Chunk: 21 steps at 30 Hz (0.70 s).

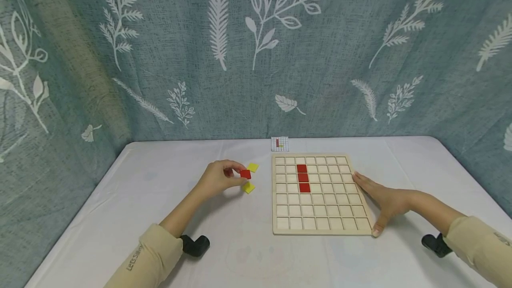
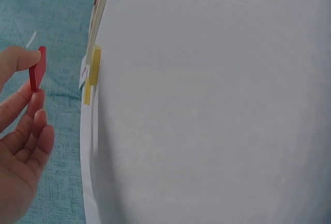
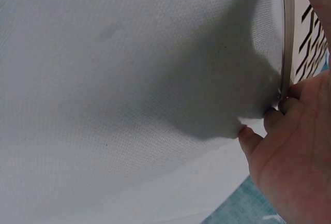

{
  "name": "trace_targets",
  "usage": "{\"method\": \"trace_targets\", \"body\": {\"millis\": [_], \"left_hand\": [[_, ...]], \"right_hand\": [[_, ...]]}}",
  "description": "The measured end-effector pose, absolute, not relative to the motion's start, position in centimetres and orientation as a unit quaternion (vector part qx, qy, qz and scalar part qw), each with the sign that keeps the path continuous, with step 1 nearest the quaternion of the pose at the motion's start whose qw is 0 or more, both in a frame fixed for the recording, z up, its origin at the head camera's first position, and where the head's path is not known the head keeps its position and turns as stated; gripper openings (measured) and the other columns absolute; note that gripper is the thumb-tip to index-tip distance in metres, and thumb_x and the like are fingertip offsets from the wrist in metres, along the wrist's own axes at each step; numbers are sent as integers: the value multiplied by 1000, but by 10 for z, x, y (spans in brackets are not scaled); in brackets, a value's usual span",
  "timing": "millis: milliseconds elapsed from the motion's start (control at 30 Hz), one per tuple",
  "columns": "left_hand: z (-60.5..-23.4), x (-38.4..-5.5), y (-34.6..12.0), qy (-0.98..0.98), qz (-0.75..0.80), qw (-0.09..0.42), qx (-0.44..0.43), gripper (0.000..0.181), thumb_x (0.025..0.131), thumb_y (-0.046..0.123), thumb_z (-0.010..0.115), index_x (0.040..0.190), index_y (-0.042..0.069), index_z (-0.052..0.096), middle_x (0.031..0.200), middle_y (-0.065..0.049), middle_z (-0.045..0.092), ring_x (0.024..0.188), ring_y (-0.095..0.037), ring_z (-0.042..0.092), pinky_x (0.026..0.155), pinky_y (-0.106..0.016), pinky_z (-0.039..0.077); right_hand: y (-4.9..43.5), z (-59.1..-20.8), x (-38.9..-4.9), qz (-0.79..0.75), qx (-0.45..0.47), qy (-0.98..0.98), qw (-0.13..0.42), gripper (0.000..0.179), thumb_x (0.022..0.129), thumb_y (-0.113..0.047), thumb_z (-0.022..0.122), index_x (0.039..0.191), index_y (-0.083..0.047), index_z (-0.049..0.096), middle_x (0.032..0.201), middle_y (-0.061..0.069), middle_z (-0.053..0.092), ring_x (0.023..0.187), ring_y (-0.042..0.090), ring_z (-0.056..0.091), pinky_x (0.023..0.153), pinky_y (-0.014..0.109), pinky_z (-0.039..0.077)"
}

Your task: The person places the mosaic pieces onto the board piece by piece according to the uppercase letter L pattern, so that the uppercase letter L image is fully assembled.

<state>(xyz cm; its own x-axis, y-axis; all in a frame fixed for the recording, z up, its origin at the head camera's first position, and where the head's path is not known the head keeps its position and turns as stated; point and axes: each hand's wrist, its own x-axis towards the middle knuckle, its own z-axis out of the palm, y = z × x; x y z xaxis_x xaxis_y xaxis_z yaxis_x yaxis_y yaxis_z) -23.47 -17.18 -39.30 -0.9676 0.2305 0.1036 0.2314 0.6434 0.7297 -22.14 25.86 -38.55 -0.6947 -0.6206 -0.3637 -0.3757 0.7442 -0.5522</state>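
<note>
Between thumb and fingertips, my left hand [image 1: 219, 178] pinches a red square tile [image 1: 246, 174], held up off the table in the left wrist view [image 2: 38, 70]. Two yellow tiles lie by that hand, one [image 1: 253, 167] beyond it and one [image 1: 249, 187] nearer. A wooden grid board [image 1: 325, 211] sits flat to the right, with three red tiles [image 1: 302, 178] in a vertical row in its cells. My right hand [image 1: 390, 201] rests against the board's right edge, fingers spread, thumb at the near right corner.
A small card [image 1: 279, 144] with a grid pattern in red and yellow lies just behind the board. White cloth covers the table [image 1: 160, 163], and a teal leaf-print curtain [image 1: 240, 101] hangs along its back and sides. Black devices [image 1: 195, 246] are worn at both wrists.
</note>
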Motion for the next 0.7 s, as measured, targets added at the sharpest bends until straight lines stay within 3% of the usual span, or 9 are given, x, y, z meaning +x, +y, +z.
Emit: {"method": "trace_targets", "body": {"millis": [433, 700], "left_hand": [[-384, -228, -153, -895, -404, -5, -189, 25, 71, 19, 78, 94, 12, 72, 87, -6, 67, 72, -14, 52, 61, -26, 43], [-380, -227, -131, -891, -387, -11, -239, 24, 72, 21, 77, 94, 15, 72, 85, 1, 67, 73, -11, 54, 63, -24, 44]], "right_hand": [[258, -383, -221, -229, -280, 890, 278, 137, 52, -33, 88, 142, 10, -7, 147, 30, -13, 133, 51, -8, 102, 65, 6], [258, -383, -222, -222, -280, 892, 278, 137, 53, -34, 88, 142, 10, -7, 147, 30, -13, 133, 51, -7, 102, 65, 7]]}}
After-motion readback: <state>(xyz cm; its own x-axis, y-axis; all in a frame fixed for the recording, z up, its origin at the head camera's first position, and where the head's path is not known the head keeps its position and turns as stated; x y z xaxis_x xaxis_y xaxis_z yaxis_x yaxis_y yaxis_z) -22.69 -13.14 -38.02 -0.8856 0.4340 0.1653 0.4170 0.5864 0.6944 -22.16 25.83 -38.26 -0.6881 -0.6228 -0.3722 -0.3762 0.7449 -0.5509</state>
